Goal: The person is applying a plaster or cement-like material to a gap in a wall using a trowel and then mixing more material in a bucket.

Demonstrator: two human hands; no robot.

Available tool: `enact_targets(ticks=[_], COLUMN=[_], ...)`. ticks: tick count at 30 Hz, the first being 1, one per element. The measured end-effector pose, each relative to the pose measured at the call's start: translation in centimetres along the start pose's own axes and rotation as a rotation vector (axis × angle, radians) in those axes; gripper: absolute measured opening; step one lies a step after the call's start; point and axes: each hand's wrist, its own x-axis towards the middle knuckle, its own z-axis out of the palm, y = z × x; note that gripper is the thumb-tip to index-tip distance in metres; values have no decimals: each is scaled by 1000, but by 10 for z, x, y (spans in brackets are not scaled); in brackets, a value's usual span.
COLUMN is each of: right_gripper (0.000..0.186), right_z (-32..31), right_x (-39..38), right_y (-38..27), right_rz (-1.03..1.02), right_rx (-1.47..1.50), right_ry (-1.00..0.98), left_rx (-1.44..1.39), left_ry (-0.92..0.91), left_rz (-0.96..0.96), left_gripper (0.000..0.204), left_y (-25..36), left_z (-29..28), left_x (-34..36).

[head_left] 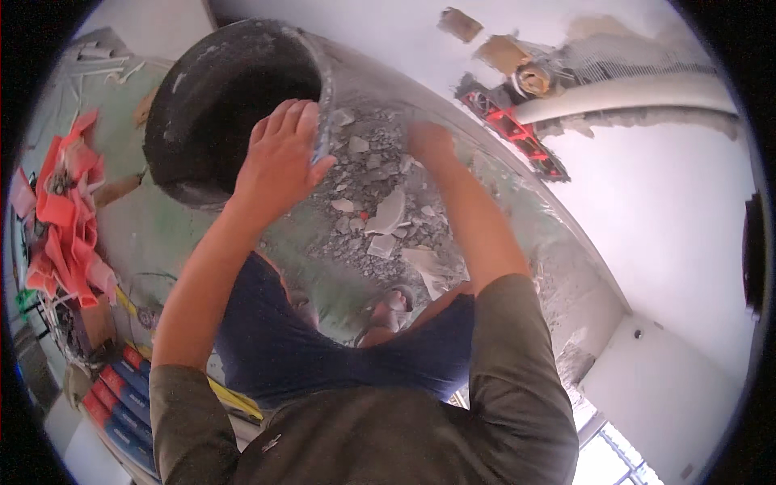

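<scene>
A large black bucket [230, 97], dusty on its rim, stands at the upper left with its dark opening facing me. My left hand [279, 153] grips the bucket's right rim, with the fingers over the inside and the thumb over the outer side. Just right of the bucket lies a heap of grey rubble [368, 186], with broken pale chunks and flat pieces among small bits. At the heap's far right edge is my right hand [430, 144], low and smeared by motion. Its fingers are hidden, so what it holds does not show.
A white wall [630, 226] bounds the right side, with a red plastic frame [517, 133] and a pale pipe [638, 95] along it. Crumpled pink-red sheeting [69, 214] lies at left. Red and blue packages [125, 404] are stacked at lower left. My feet stand near the rubble.
</scene>
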Motion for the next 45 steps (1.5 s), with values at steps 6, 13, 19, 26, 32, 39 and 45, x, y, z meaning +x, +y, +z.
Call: enact_targets(ticks=[6, 13, 19, 26, 32, 39, 45], right_gripper=[18, 16, 18, 25, 18, 15, 12], right_z=[-11, 23, 58, -39, -17, -2, 17], right_x=[-11, -77, -159, -152, 8, 6, -87], right_y=[-41, -76, -103, -69, -27, -87, -72], right_rz=[-210, -168, -209, -201, -109, -159, -349], right_rx=[-126, -64, -92, 21, 94, 41, 106], right_ry=[-107, -78, -209, -328, 124, 162, 25], left_rx=[7, -3, -105, -128, -94, -124, -91], left_ry=[45, 108, 84, 60, 10, -61, 7], left_rz=[-2, 15, 21, 5, 1, -46, -37], left_gripper=[64, 61, 59, 56, 53, 59, 53], left_y=[-6, -5, -9, -12, -8, -12, -8], left_z=[2, 11, 11, 7, 13, 4, -1], left_x=[-4, -2, -5, -7, -1, -6, -2])
